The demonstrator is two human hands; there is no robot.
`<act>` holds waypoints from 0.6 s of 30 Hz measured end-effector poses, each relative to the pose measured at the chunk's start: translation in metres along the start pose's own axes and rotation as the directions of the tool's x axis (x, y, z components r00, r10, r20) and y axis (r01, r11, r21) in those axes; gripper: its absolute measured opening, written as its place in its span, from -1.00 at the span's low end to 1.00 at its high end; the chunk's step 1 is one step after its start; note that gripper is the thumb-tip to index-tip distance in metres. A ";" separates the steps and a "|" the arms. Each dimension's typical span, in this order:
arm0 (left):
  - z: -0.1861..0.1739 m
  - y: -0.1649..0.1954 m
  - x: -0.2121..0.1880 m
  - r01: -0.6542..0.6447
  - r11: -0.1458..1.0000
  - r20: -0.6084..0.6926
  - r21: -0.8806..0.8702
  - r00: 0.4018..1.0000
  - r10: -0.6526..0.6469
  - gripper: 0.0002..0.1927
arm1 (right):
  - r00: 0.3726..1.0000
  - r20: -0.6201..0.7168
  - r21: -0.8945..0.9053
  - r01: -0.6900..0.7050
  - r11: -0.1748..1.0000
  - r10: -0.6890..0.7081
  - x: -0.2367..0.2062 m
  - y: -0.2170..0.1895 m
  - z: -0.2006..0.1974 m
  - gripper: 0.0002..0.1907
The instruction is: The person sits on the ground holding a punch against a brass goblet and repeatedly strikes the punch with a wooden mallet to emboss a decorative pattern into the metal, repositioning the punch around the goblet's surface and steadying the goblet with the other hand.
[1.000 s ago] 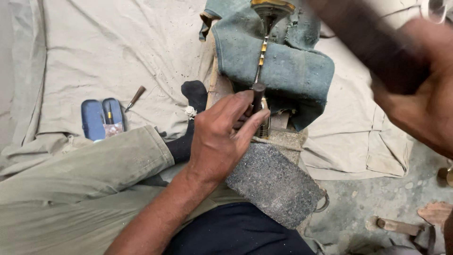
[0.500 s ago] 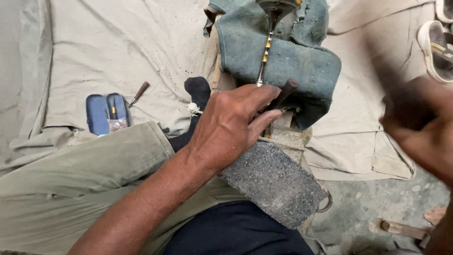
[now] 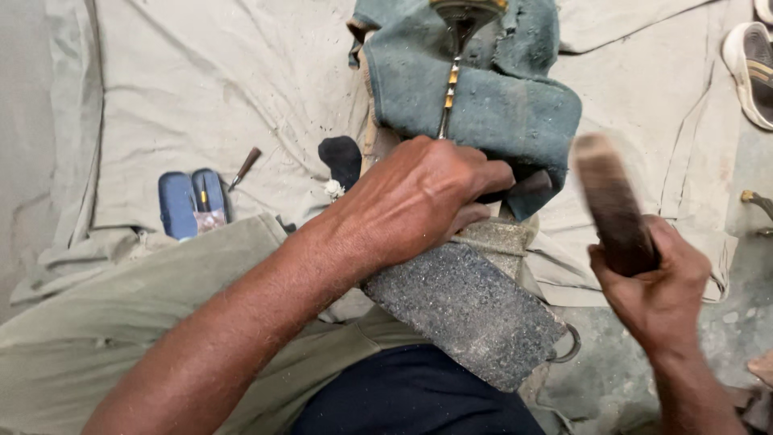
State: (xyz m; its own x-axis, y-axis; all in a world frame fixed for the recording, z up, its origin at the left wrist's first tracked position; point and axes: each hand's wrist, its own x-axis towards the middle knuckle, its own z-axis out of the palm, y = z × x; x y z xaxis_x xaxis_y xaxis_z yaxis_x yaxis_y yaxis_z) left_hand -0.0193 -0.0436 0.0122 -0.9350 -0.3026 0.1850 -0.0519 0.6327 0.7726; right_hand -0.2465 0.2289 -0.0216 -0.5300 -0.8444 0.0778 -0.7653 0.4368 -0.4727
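Two hands work over a stone block on a cloth.

The left hand (image 3: 419, 201) presses down at the top of the rough grey stone block (image 3: 467, 314), by a folded blue-green cloth (image 3: 499, 97). The right hand (image 3: 656, 282) grips a blurry dark wooden stick (image 3: 612, 201). A small blue case (image 3: 189, 203) lies on the pale sheet (image 3: 201, 80).

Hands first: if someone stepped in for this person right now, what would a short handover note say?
Left hand: pressed down on a thin metal tool, at the near edge of the teal cloth.
Right hand: gripping a dark wooden mallet, raised and blurred.
Grey stone block: slanted across the lap, under the left hand.
Blue case and small tool: on the canvas sheet.
Done or left: cannot tell.
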 end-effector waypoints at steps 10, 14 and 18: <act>-0.022 -0.001 -0.025 -0.171 0.984 -0.163 -0.050 0.973 0.161 -0.75 | 0.975 -0.032 0.483 -0.178 0.857 0.221 -0.003 -0.047 0.036 -0.75; -0.013 0.001 -0.070 -0.005 0.973 -0.133 0.232 0.990 0.037 -0.77 | 0.996 0.091 0.294 -0.046 0.955 0.019 0.044 -0.083 0.034 -0.70; 0.007 0.009 -0.094 -0.102 0.900 -0.126 0.425 0.977 0.170 -0.62 | 0.944 0.321 0.382 -0.061 0.922 -0.070 0.084 -0.110 0.054 -0.44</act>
State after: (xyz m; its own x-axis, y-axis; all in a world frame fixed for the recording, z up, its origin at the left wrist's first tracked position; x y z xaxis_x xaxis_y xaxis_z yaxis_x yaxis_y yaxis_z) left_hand 0.0661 -0.0049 -0.0027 -0.8783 -0.2781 0.3890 -0.1006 0.9027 0.4183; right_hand -0.1870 0.0933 -0.0108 -0.3294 -0.9278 -0.1751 -0.5338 0.3360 -0.7760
